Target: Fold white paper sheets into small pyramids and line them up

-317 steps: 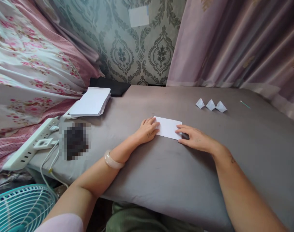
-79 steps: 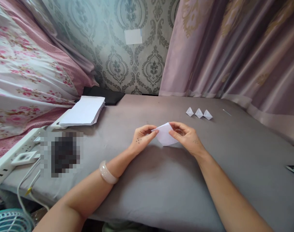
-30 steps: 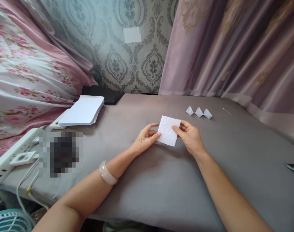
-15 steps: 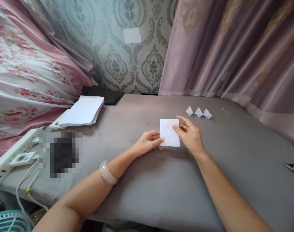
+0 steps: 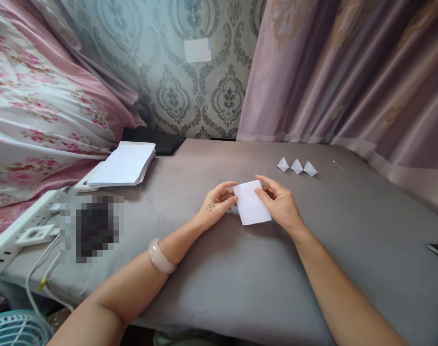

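Note:
A small square of white paper (image 5: 254, 205) is held up above the grey cloth, tilted a little. My left hand (image 5: 219, 204) pinches its left edge near the upper corner, thumb in front. On the opposite side my right hand (image 5: 278, 199) grips the upper right edge, its thumb on the front face and its index finger reaching past the top. The other fingers of both hands are partly hidden. Beyond my right hand, three small folded paper shapes (image 5: 297, 166) stand in a row on the cloth.
At the back left lies a stack of white paper (image 5: 123, 163) beside a black flat item (image 5: 164, 142). A white power strip (image 5: 9, 250) with cables runs along the left edge. A thin white stick (image 5: 339, 165) rests at the far right, and a teal fan (image 5: 15, 331) stands at lower left.
The paper square has turned slightly and tilted. My left hand has shifted from its lower left corner up to the upper left edge; my right hand stays on the right side.

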Available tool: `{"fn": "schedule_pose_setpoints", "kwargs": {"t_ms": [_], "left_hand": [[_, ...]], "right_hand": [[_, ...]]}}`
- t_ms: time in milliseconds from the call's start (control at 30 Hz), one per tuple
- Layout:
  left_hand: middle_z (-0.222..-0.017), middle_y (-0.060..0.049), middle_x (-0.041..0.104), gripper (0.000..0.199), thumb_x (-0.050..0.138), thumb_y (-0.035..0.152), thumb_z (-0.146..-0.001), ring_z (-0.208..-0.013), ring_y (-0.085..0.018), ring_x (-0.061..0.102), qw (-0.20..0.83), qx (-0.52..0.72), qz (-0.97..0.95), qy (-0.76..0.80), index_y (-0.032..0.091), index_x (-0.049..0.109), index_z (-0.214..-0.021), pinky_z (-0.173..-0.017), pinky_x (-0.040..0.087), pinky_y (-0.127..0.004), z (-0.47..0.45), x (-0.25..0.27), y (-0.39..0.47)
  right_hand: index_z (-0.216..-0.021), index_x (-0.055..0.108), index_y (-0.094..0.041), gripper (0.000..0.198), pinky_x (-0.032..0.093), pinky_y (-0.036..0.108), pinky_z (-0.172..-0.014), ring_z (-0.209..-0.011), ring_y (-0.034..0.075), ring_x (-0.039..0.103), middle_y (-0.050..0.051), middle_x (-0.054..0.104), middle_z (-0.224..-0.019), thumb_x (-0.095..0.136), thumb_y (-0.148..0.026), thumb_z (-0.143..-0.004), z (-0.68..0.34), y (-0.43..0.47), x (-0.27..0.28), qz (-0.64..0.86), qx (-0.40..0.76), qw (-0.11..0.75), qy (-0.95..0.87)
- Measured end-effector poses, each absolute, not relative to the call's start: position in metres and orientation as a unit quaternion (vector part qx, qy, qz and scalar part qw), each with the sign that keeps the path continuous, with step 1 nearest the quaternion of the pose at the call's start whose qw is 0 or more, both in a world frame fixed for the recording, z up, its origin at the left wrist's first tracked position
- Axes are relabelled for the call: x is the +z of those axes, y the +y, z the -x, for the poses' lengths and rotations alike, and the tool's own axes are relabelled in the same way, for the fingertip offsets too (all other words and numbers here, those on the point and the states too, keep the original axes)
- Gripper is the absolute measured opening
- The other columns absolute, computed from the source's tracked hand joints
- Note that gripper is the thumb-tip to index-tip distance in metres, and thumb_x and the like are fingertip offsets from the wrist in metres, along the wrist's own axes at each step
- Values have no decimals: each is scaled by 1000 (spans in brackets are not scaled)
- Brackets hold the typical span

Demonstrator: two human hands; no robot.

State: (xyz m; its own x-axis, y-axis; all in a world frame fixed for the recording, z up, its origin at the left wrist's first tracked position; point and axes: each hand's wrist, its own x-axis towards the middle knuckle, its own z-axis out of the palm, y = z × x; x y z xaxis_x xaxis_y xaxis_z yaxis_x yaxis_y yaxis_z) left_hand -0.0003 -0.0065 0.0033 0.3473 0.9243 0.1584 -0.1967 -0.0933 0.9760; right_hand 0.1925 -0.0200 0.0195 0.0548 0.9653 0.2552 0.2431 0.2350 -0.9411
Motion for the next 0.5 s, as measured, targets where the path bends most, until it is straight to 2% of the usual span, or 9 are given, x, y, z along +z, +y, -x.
{"fn": "schedule_pose_setpoints", "kwargs": {"t_ms": [300,500], "left_hand": [[-85,-3,62,40,72,27,-74,-67,-10,60,601,485,-557,306,16,57,-110,-58,48,-22,-1,2,-6],[-82,-1,61,36,71,25,-74,-67,-11,61,603,486,-554,305,17,55,-105,-56,47,-21,0,3,-5]], "right_hand": [[-122,61,-22,45,50,27,-59,-66,13,60,4,69,-90,62,-37,-79,-191,-23,21,521,328,506,-604],[-122,60,-22,44,52,28,-63,-74,15,64,6,69,-98,62,-34,-79,-191,-22,22,513,330,511,-606]]}}
